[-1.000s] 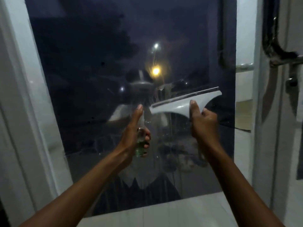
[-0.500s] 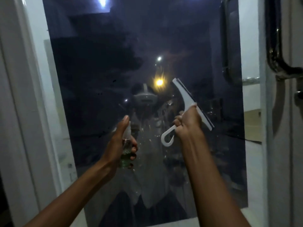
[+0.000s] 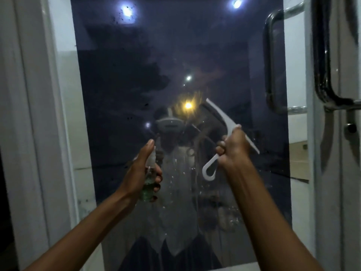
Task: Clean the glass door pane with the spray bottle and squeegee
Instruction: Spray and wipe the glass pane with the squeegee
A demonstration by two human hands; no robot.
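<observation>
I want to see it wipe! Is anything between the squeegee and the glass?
Nothing visible. The right hand grips the squeegee right at the glass, the spray bottle in the left hand sits off to the side.

Both hands (image 3: 140, 173) (image 3: 233, 151) raised; fingers curled

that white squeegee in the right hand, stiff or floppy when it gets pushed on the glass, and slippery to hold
The squeegee probably stays stiff: its white body keeps a straight edge while the right hand grips it. It seems light, since one hand holds it tilted. It might get slippery, because droplets show on the glass pane.
</observation>
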